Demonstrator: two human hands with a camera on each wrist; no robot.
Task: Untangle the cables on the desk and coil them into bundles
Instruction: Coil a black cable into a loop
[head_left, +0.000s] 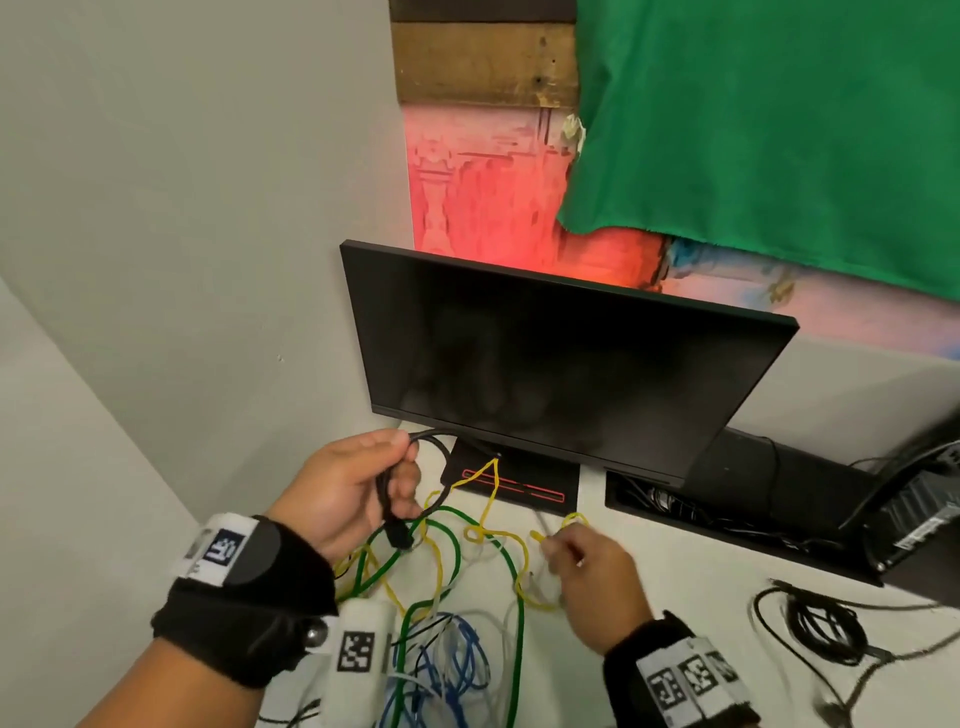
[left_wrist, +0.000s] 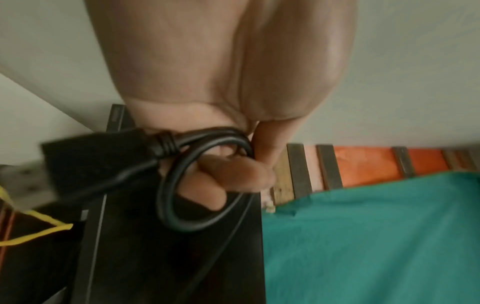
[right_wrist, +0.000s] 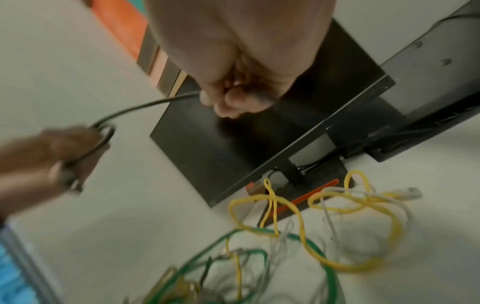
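Left hand (head_left: 348, 486): grips coiled black cable (left_wrist: 182, 185). Right hand (head_left: 597, 582): pinches the black cable's free end. Yellow cable (head_left: 519, 540), green cable (head_left: 452, 551): tangled on tabletop (head_left: 701, 597), at 6 o'clock of monitor (head_left: 545, 358).

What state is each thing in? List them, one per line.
black cable: partly coiled, loops held in the left hand
right hand: fingers curled round the same black cable further along
yellow cable: loose, tangled on the desk
green cable: loose, tangled
blue cable: tangled
monitor: screen dark

right hand (right_wrist: 241, 98) blurred, blue cable (head_left: 457, 670) cut off
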